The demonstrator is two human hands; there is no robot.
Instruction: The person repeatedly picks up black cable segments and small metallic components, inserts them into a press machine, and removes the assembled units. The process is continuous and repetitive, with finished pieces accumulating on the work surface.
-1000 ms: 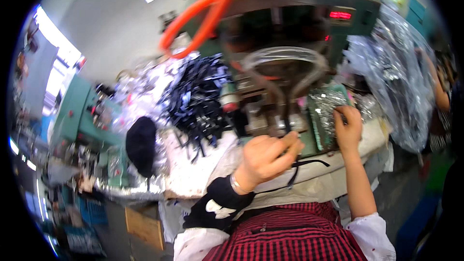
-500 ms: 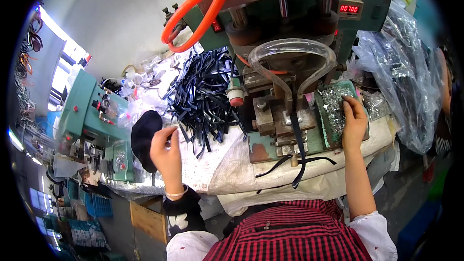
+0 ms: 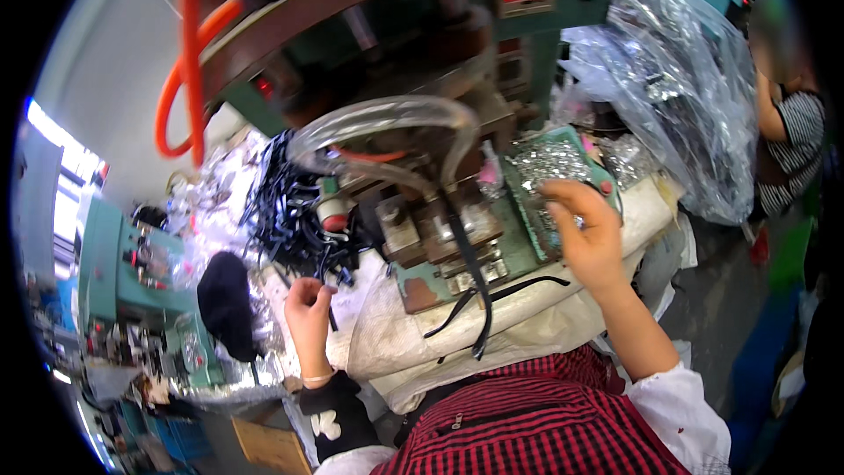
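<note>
Change since earlier frames: our left hand (image 3: 309,312) has come a little nearer the press base than half a second ago, when it hung out by the black cap; a second ago it was up at the die. Our right hand (image 3: 587,233) has stayed at the green tray throughout.
Left hand: fingers curled shut in a pinch on one thin black strap piece (image 3: 329,306), just at the near edge of the heap of black straps (image 3: 290,211).
Right hand: palm down over the green tray (image 3: 563,178), fingers bent and partly spread, tips among the small silvery metal parts (image 3: 545,161); we cannot tell whether the grip has hold of a part.
Press: green machine (image 3: 413,44) with a clear curved guard (image 3: 387,123) over the die block (image 3: 440,233), between our two hands.
Strap at die: long black strap (image 3: 475,273) runs down from the die and hangs over the cloth-covered bench (image 3: 527,308).
Other items: black cap (image 3: 226,299) left of our left hand; orange hose (image 3: 180,62) above; clear plastic bag (image 3: 668,97) to the right.
Nearby: another person in a striped sleeve (image 3: 791,158) at the far right.
</note>
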